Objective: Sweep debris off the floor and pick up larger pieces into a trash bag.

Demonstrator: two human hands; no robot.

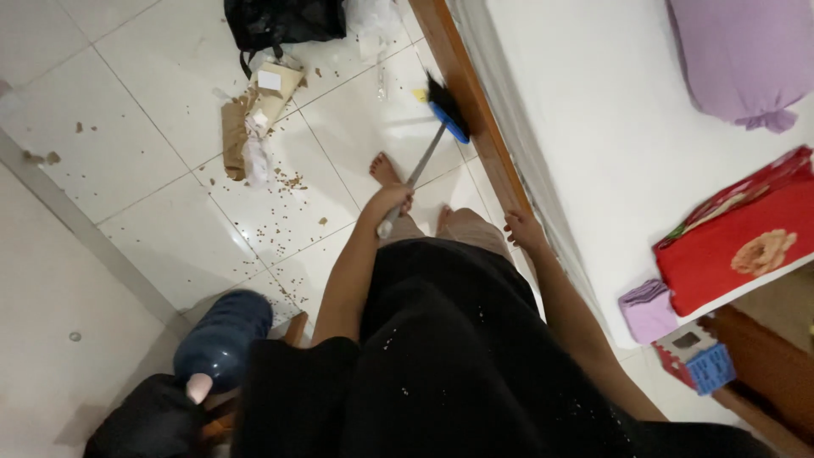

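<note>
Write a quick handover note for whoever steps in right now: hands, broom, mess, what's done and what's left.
Left hand: gripping the broom handle, bristle head on the floor against the wooden bed frame.
Right hand: resting on the bed frame edge, holding nothing.
Mess: brown crumbs scattered over the white tiles, torn paper and cardboard beside a black bag.
Done: nothing gathered into a pile yet.
Left: crumbs and paper scraps remain on the floor.

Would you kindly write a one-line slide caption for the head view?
Left hand grips a broom reaching along the wooden bed frame; right hand rests on the frame, crumbs scattered over white tiles.
</note>
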